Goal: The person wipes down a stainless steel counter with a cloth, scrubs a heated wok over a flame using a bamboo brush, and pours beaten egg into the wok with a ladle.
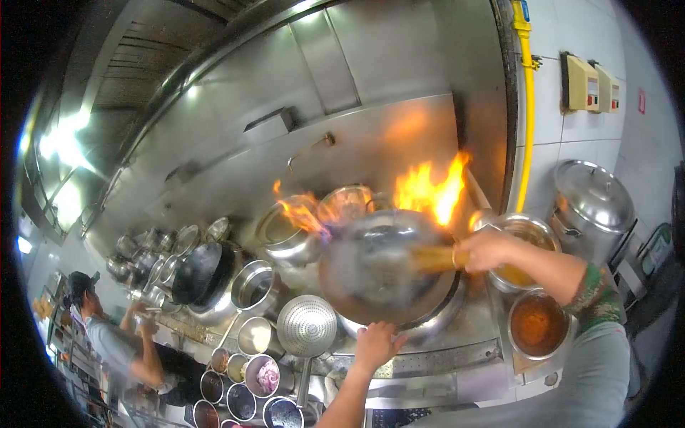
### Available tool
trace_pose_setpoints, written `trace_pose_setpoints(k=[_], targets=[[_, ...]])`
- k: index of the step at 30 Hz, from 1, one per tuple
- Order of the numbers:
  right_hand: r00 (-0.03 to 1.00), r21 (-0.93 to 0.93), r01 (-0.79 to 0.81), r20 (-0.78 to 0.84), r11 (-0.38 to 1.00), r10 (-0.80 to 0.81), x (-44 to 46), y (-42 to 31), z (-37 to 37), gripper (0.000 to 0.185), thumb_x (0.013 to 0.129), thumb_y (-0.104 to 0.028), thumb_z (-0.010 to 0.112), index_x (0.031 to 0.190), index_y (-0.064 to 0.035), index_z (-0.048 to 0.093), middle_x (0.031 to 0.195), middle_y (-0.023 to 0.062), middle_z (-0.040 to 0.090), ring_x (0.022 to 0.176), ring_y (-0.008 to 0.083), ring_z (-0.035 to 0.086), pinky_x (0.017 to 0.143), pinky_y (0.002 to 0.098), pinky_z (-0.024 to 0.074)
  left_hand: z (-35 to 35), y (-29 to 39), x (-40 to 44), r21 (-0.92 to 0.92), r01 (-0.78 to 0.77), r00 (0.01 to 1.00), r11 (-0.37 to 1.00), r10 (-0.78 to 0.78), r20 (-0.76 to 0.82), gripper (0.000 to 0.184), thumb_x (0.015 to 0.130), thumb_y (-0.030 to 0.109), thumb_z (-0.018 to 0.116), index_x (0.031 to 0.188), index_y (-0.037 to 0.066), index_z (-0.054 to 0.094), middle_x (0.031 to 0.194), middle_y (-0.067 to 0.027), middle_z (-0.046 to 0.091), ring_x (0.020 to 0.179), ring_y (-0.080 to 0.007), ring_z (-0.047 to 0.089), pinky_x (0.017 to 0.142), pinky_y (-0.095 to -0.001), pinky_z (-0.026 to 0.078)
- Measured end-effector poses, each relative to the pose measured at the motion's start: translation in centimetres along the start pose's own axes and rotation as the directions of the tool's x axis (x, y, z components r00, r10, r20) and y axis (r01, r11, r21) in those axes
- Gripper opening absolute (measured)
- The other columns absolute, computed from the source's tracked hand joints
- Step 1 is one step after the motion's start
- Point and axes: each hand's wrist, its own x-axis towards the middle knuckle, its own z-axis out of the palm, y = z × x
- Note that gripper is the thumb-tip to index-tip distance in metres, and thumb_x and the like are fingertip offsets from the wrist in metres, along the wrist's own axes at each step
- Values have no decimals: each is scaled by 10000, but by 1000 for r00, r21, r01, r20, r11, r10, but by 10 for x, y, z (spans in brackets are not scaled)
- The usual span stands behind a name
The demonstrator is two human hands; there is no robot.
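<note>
In my right hand point(489, 250) is a bamboo wok brush point(437, 259), my fingers closed round its near end. Its bristle end points left over the large steaming wok point(378, 292). My left hand point(378, 345) is at the wok's near rim, back of the hand up, thumb and fingers apart. I cannot tell whether its fingertips touch the rim. Flames point(432, 191) rise behind the wok on its right, with smaller ones at its far left. Haze blurs the wok's inside.
Left of the wok lies a perforated strainer point(307, 326), near several metal pots of ingredients point(267, 376). On the right stand a pot of reddish liquid point(539, 324) and a lidded stockpot point(594, 194). A dark wok point(198, 274) leans farther left. A co-worker point(118, 342) stands beyond.
</note>
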Motion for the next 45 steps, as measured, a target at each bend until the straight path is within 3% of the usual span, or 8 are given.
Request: trace_pose_setpoints(k=[4, 6, 12, 25, 27, 32, 38, 45], targets=[[974, -6, 3, 228, 1000, -1, 27, 27, 33, 553, 824, -367, 689, 1352, -242, 578, 1255, 136, 636, 1138, 321, 616, 959, 432, 487, -5, -2, 34, 134, -144, 976, 980, 118, 180, 489, 897, 545, 580, 791, 86, 711, 794, -132, 681, 809, -338, 659, 698, -443, 505], [949, 56, -295, -102, 954, 299, 15, 1, 14, 521, 843, -322, 674, 1341, -198, 583, 1210, 156, 652, 1132, 337, 614, 958, 430, 486, 6, -3, 35, 107, -115, 974, 988, 91, 205, 470, 899, 525, 585, 761, 93, 709, 745, -135, 680, 749, -335, 676, 672, -454, 522], [853, 236, 143, -521, 961, 1, -54, 28, 25, 583, 838, -340, 718, 1379, -194, 556, 1113, 192, 687, 1039, 367, 658, 911, 428, 516, 15, 3, -5, 7, -22, 998, 1000, 23, -53, 392, 878, 475, 639, 748, 109, 691, 712, -122, 667, 695, -314, 678, 635, -443, 537], [993, 57, 14, 115, 998, -20, -75, -116, 15, 325, 826, -310, 675, 1127, -197, 726, 1093, 127, 711, 963, 315, 690, 838, 421, 548, -20, -5, -23, -70, -83, 993, 994, 77, -93, 238, 777, 301, 753, 745, 82, 664, 747, -107, 660, 739, -307, 673, 677, -419, 537], [967, -300, -249, -21, 921, 255, -39, -97, 8, 235, 849, -258, 634, 991, -116, 755, 1073, 129, 722, 951, 288, 707, 812, 399, 558, -14, -7, -38, -101, -88, 989, 991, 75, -125, 248, 777, 302, 752, 741, 74, 662, 744, -111, 658, 732, -306, 673, 679, -422, 537], [739, 68, -466, -518, 882, 430, -48, -75, -56, 384, 897, -241, 534, 1262, -146, 607, 970, 181, 714, 919, 367, 692, 791, 503, 537, -44, -20, -47, -166, -126, 968, 978, 84, -238, 289, 798, 343, 743, 710, 87, 639, 731, -93, 647, 708, -288, 667, 634, -409, 533], [697, 469, 165, -678, 868, 233, -140, -70, -7, 564, 862, -204, 703, 1368, -14, 542, 1211, 141, 672, 1104, 226, 634, 936, 361, 504, -87, -51, -6, -224, -109, 872, 968, -15, -489, 330, 809, 402, 724, 734, 94, 634, 728, -89, 648, 736, -292, 675, 636, -403, 542], [639, 587, 252, -698, 769, 324, -232, -76, 109, 510, 910, -143, 640, 1367, 36, 501, 1184, 144, 631, 1064, 205, 614, 898, 337, 508, -128, -57, 38, -527, -12, 761, 850, -334, -556, 326, 817, 355, 731, 783, 39, 657, 813, -158, 677, 774, -371, 678, 671, -459, 545]])
